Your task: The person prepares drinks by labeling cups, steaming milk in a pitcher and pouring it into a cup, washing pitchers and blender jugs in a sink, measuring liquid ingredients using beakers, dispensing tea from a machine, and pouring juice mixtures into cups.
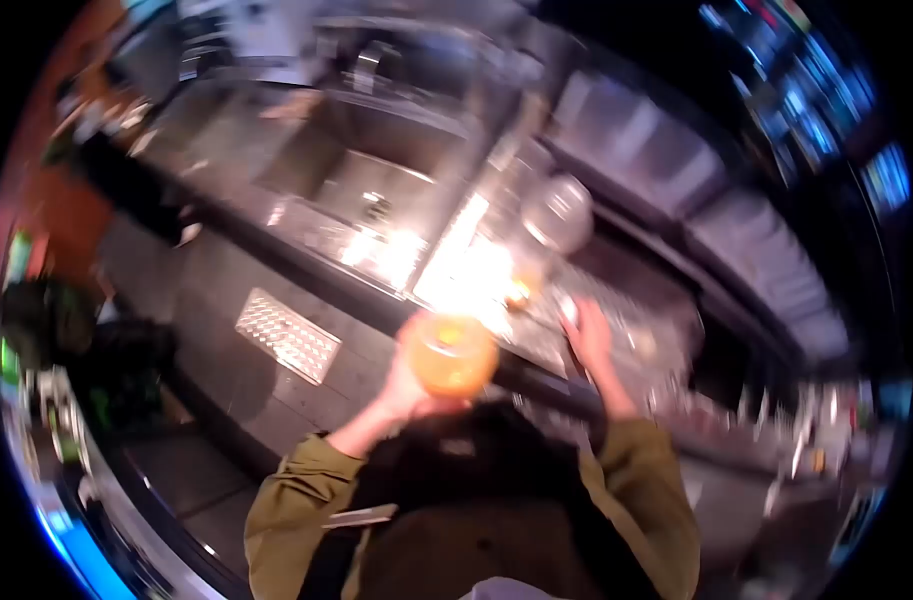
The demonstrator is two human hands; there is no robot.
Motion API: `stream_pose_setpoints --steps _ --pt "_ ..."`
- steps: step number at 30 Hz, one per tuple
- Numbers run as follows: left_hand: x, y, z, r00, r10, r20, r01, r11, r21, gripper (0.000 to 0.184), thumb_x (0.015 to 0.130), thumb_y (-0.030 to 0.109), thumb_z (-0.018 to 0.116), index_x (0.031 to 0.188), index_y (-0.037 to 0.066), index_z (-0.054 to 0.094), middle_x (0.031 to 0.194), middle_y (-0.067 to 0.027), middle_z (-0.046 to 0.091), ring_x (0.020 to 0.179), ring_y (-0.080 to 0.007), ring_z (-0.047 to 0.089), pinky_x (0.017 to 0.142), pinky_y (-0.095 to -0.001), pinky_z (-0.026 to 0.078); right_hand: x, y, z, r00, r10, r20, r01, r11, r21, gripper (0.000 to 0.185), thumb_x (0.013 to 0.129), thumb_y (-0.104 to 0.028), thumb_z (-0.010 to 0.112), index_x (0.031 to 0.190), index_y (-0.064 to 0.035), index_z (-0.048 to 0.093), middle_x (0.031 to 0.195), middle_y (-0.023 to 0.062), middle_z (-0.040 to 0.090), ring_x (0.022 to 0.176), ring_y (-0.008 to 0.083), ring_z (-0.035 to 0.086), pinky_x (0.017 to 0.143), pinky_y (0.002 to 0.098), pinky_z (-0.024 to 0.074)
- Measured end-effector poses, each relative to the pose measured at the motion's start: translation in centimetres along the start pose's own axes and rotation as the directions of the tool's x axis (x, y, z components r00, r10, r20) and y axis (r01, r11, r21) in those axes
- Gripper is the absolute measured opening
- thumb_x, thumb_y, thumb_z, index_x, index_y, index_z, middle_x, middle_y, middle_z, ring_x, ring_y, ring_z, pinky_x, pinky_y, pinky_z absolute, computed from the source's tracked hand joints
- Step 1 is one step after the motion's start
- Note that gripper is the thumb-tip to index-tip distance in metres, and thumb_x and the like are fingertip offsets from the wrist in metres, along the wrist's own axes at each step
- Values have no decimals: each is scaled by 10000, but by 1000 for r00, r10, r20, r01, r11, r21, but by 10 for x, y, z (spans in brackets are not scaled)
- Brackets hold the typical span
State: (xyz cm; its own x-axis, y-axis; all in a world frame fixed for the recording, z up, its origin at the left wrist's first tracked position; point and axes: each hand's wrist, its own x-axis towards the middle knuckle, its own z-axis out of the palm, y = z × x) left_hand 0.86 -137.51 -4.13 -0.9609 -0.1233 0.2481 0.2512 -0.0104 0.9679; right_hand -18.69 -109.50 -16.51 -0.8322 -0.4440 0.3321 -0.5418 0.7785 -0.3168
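Observation:
My left hand [409,375] is wrapped round a rounded, see-through container of orange liquid [454,362], held up in front of my chest. A yellow spot shows at its top. My right hand [588,338] reaches forward over the metal counter, its fingers closed at a small whitish object [568,309] that is too blurred to name. Left of that hand, a small yellow-orange item [518,292] stands on the brightly lit counter. Further back is a round clear vessel [557,213].
A steel sink [321,180] with a tap [373,62] lies ahead to the left. Pale bins [631,130] line the back right. A perforated metal plate [288,335] lies on the dark floor. Dark-clad legs [136,185], perhaps another person's, show at the far left.

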Motion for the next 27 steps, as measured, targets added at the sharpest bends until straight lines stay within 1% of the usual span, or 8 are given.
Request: stream_pose_setpoints --steps 2,3,6,9,15,17,23,27 --pt "-2 0 -7 997 -64 -40 61 996 -70 854 542 173 813 1226 16 327 1158 -98 459 1052 -205 484 893 -349 411 11 -11 -13 989 77 125 -72 996 -43 588 700 -335 653 1174 -49 457 1016 137 512 944 310 488 787 385 396" --pt "-2 1 -10 995 -49 -85 42 996 -81 827 551 152 805 1218 10 336 1137 -102 477 1043 -202 492 879 -345 425 8 -18 -15 997 37 -64 -41 996 -76 655 666 -359 669 1184 -30 440 1041 142 506 960 318 478 806 399 378" --pt "-4 14 -13 985 -71 -159 67 997 -29 723 578 130 785 1175 5 395 1091 -100 512 988 -201 528 869 -337 433 6 -48 -24 990 15 -138 5 989 145 636 598 -323 724 1103 -17 486 1019 158 534 943 318 499 772 413 398" --pt "-2 9 -21 986 -58 -158 70 995 65 715 583 129 781 1171 3 395 1087 -94 515 962 -189 535 841 -322 444 11 -89 10 983 175 -62 -124 869 480 711 588 -302 752 1159 -20 436 1120 164 494 1055 320 459 889 410 377" --pt "10 12 -14 983 59 -175 -25 981 192 858 557 170 805 1238 13 306 1149 -106 461 1035 -206 480 898 -350 391 22 -110 41 935 354 -3 -270 719 641 631 649 -311 724 1141 -34 442 1012 175 553 949 331 533 783 392 441" --pt "6 -2 -25 997 -19 -80 39 965 260 964 572 201 795 1310 34 198 1225 -109 390 1130 -230 406 966 -376 324 11 -103 23 932 362 -2 -276 714 644 596 665 -306 715 1130 -41 452 984 169 566 918 327 550 751 384 455" --pt "25 -9 1 998 -62 15 59 989 137 854 570 153 792 1253 1 303 1171 -118 461 1071 -217 475 928 -353 376 -40 -64 -109 869 349 -351 -101 819 564 481 644 -165 708 1058 -28 504 966 142 558 912 296 540 793 352 432" --pt "38 -7 28 996 -65 64 61 997 57 793 584 136 777 1224 -5 329 1137 -114 482 1038 -205 496 907 -345 394 -68 -16 -188 801 333 -497 -214 935 282 452 639 -91 676 1048 -12 501 957 142 544 884 293 534 778 360 421"
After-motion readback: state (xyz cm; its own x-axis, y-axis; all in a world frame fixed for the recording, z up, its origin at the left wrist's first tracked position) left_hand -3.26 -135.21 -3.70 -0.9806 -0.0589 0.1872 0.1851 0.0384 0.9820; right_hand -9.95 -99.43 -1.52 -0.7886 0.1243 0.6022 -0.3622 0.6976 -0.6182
